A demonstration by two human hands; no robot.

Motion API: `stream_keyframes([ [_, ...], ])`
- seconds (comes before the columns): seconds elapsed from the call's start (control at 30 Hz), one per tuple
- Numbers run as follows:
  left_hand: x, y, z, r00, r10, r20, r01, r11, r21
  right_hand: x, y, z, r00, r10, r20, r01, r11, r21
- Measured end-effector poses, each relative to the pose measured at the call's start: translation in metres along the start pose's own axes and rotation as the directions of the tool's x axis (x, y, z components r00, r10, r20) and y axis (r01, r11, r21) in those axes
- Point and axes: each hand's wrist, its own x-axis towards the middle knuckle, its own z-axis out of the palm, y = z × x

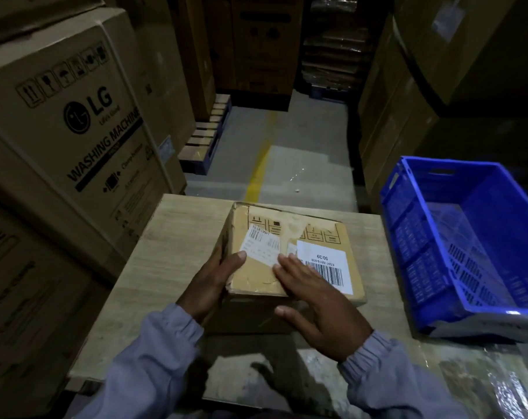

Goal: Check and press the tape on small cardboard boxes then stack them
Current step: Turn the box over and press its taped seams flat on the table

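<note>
A small brown cardboard box (290,234) sits on a pale wooden table (178,237), with white barcode labels and clear tape across its top. My left hand (213,282) grips the box's left side, thumb over the top edge and the other fingers hidden down the side. My right hand (314,300) lies flat on the top near the front, fingers straight and pressing beside the larger barcode label. The box's front face is in shadow under my hands.
A blue plastic crate (423,237) stands on the table's right side, lined with clear plastic. Large washing machine cartons (75,122) wall off the left. More cartons (408,101) stand at the right. An aisle floor with a yellow line (256,173) runs ahead.
</note>
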Motion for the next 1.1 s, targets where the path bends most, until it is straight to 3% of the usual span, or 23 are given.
stream_keyframes([
  [0.1, 0.002, -0.002, -0.015, 0.999, -0.034, -0.040, 0.035, 0.998, 0.046, -0.007, 0.020, -0.006, 0.990, 0.134, -0.044, -0.135, 0.990, -0.042],
  [0.2, 0.004, -0.008, -0.033, 0.989, -0.091, -0.112, 0.088, 0.995, -0.037, -0.016, 0.042, -0.011, 0.948, 0.299, -0.109, -0.306, 0.950, -0.060],
  [0.33, 0.004, -0.033, -0.045, 0.956, -0.236, -0.173, 0.196, 0.955, -0.221, -0.019, 0.044, -0.006, 0.808, 0.577, -0.119, -0.518, 0.791, 0.325],
  [0.6, 0.002, -0.053, -0.048, 0.961, -0.225, -0.157, 0.192, 0.960, -0.203, -0.017, 0.046, 0.010, 0.802, 0.576, -0.157, -0.414, 0.727, 0.548],
  [0.8, 0.004, -0.049, -0.052, 0.999, 0.021, 0.044, -0.017, 0.997, -0.077, -0.023, 0.055, -0.006, 0.808, 0.561, -0.183, -0.299, 0.657, 0.692],
  [0.97, 0.010, -0.060, -0.056, 0.990, 0.096, 0.099, -0.101, 0.994, 0.044, -0.030, 0.066, -0.004, 0.782, 0.596, -0.183, -0.357, 0.669, 0.652],
  [1.1, 0.019, -0.070, -0.051, 0.996, 0.052, 0.077, -0.050, 0.998, -0.034, -0.039, 0.071, 0.009, 0.773, 0.618, -0.144, -0.372, 0.625, 0.686],
])
